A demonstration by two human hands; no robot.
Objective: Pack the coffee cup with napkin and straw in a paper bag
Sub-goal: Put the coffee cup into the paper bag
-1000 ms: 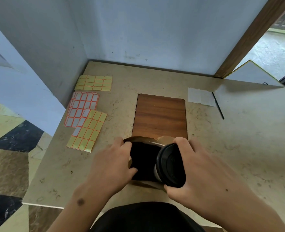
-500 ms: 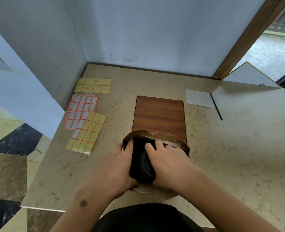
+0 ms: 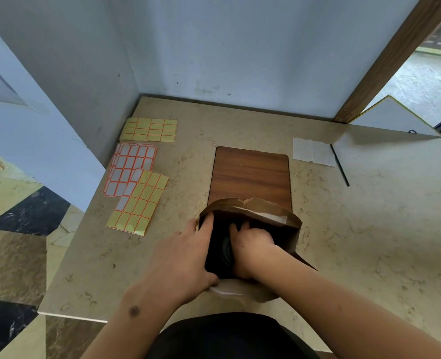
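My left hand (image 3: pixel 185 257) pinches the paper bag (image 3: pixel 274 218) mouth at the counter's (image 3: pixel 369 242) near edge; my right hand (image 3: pixel 253 244), fingers curled, seats the cup (image 3: pixel 226 248) inside. The torn rim could rip further. Napkin (image 3: pixel 312 152) and straw (image 3: pixel 340 165) wait far right.

We see the brown paper bag (image 3: pixel 289 229) standing open, the dark cup (image 3: pixel 226 251) inside; white napkin (image 3: pixel 312 152) and black straw (image 3: pixel 339 165) lie well apart.
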